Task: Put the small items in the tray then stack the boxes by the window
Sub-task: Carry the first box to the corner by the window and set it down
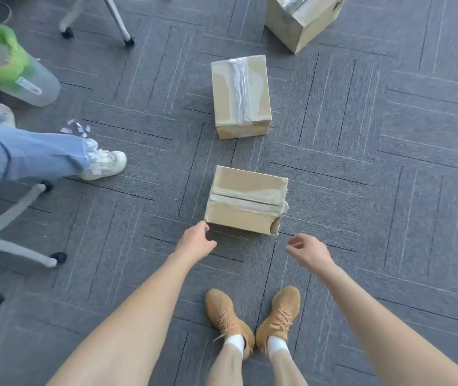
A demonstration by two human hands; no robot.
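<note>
Boxes, cardboard, taped: three in view, all on the grey carpet floor.

Near box: closed, tape band across its top, one near corner torn. It lies just ahead of both hands and of the wearer's two tan shoes.

Left hand: fingers loosely curled, holding nothing, fingertips at or touching the near box's lower left corner; contact cannot be told for certain.

Right hand: fingers loosely bent, holding nothing, just off the near box's torn right corner, apart from it.

Middle box: closed, crumpled clear tape down its length, set beyond the near box, a strip of floor between them.

Far box: larger, at the top edge of the view, partly cut off, well apart from the hands.

Also present: a second person at the left edge, one leg in blue jeans with one white shoe; blurred green item over a clear plastic container; white chair legs on black castors, left edge and upper left.
</note>
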